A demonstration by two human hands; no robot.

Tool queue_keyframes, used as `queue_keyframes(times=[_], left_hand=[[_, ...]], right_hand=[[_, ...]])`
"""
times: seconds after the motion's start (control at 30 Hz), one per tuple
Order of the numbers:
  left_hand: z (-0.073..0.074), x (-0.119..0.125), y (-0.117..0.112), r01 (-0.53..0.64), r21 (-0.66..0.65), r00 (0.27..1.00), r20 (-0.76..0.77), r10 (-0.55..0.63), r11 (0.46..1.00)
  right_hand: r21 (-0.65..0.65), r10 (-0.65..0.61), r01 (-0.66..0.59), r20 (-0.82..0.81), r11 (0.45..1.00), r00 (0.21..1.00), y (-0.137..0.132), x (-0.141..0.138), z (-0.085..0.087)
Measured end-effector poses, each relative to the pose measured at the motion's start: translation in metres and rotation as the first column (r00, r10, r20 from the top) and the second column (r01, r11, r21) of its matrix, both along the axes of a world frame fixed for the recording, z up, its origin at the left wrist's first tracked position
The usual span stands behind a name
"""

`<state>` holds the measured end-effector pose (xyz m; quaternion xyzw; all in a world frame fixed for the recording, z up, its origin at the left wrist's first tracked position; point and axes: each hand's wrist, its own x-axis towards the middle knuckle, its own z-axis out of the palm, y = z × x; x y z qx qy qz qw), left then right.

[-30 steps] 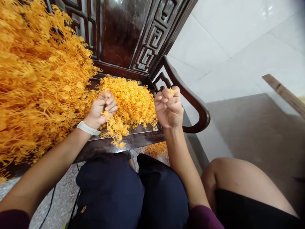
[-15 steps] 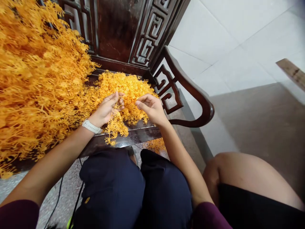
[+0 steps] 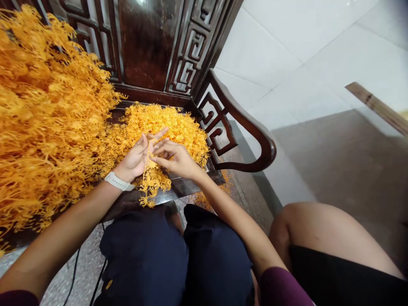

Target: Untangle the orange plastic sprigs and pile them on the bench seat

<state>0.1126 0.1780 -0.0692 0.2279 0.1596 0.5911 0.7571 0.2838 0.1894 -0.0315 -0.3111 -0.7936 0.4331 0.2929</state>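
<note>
My left hand (image 3: pixel 136 158), with a white band at the wrist, pinches a strand of yellow-orange plastic flower pieces (image 3: pixel 152 183) that hangs down over the bench edge. Right beside it, my right hand (image 3: pixel 174 158) has its thumb and fingertips closed on the upper part of that strand, near the left palm. Behind both hands lies a small heap of loose yellow plastic flower pieces (image 3: pixel 188 127) on the dark wooden bench (image 3: pixel 188 183). What exactly sits between the right fingertips is partly hidden.
A tall pile of orange plastic flower sprays (image 3: pixel 57 127) fills the left of the bench. The carved armrest (image 3: pixel 267 148) curves out at the right. More orange pieces (image 3: pixel 204 199) lie on the floor below. Another person's bare knee (image 3: pixel 318 225) is close at my right.
My right hand has moved left from the heap to the strand at my left hand, and its fingertips now touch the strand. The view has shifted slightly.
</note>
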Motion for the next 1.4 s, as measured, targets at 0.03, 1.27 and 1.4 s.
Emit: queue_keyframes(times=[0.03, 1.27, 1.4], left_hand=[[0.000, -0.001, 0.001, -0.004, 0.000, 1.000, -0.003, 0.004, 1.000], [0.020, -0.012, 0.000, 0.106, -0.006, 0.994, -0.035, -0.106, 0.994], [0.024, -0.016, 0.000, 0.044, -0.033, 0.994, -0.096, -0.047, 0.998]], right_hand=[[0.024, 0.013, -0.012, -0.005, 1.000, 1.000, 0.000, 0.000, 0.002], [-0.490, -0.120, -0.110, -0.414, 0.865, 0.902, 0.001, 0.001, -0.002], [-0.460, -0.046, -0.179, -0.436, 0.870, 0.899, 0.002, -0.005, -0.003]])
